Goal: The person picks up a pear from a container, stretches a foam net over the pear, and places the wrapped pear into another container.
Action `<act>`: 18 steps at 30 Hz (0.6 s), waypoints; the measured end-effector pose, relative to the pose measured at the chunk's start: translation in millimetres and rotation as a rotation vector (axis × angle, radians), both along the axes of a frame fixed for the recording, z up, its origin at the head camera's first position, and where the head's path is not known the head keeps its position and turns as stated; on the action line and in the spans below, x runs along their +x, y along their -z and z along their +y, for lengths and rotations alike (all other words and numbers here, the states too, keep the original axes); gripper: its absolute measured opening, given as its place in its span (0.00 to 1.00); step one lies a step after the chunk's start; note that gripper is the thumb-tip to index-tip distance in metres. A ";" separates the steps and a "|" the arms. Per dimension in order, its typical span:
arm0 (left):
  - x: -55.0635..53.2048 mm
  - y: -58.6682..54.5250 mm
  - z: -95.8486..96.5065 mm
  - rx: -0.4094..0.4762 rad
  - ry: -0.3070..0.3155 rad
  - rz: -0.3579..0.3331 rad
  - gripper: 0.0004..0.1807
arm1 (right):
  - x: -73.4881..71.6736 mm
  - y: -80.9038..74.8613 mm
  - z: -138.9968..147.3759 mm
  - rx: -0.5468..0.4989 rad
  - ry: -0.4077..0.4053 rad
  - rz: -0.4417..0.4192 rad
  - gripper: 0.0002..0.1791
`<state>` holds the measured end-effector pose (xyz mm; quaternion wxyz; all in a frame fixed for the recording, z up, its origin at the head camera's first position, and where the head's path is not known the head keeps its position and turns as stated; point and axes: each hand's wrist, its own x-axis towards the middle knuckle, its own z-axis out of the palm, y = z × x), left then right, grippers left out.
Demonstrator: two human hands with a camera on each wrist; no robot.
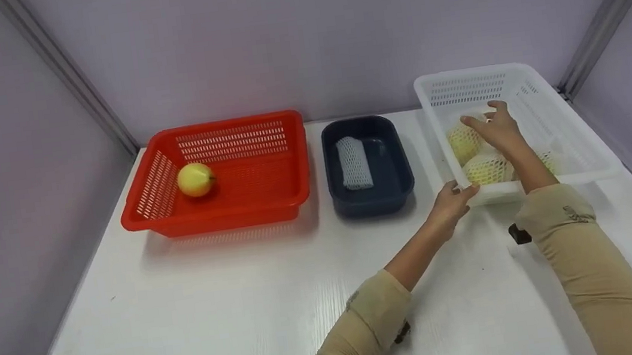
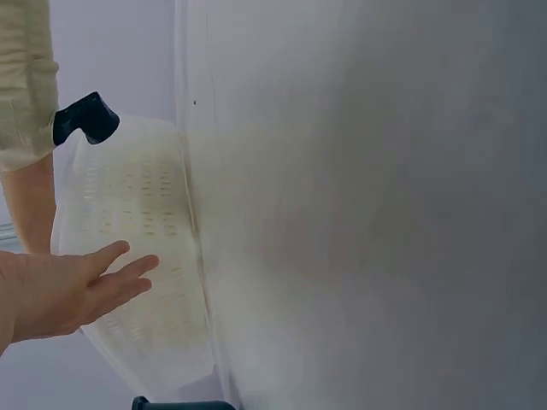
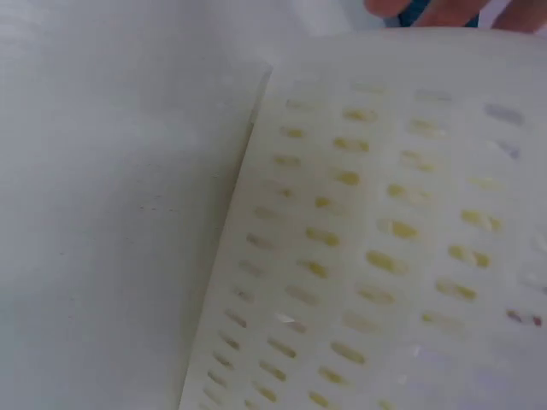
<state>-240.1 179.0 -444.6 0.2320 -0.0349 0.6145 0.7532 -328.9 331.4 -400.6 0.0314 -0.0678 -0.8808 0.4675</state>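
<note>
Inside the white basket (image 1: 578, 127) on the right lie several yellow fruits in white foam nets. My right hand (image 1: 500, 129) reaches over the near wall, thumb and fingers spread beside the upper netted fruit (image 1: 464, 143). Just below it is another netted fruit (image 1: 485, 171), while the forearm partly covers a third one (image 1: 548, 161). My left hand (image 1: 449, 208) is at the basket's near left corner, thumb at the rim. Its fingers look straight and apart along the outer wall in the left wrist view. The right wrist view shows only the slotted basket wall (image 3: 342, 256) and left-hand fingertips (image 3: 449, 10).
A red basket (image 1: 224, 216) on the left holds one bare yellow fruit (image 1: 196, 180) with a dark stem. Between the baskets stands a dark blue tub (image 1: 390, 171) with an empty foam net (image 1: 354, 162) inside. Pale walls enclose the white table (image 1: 201, 324).
</note>
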 end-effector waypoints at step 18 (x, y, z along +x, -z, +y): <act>-16.1 -45.1 -141.7 0.190 -0.121 0.323 0.26 | 32.7 -0.6 -100.2 -0.188 -0.073 0.370 0.24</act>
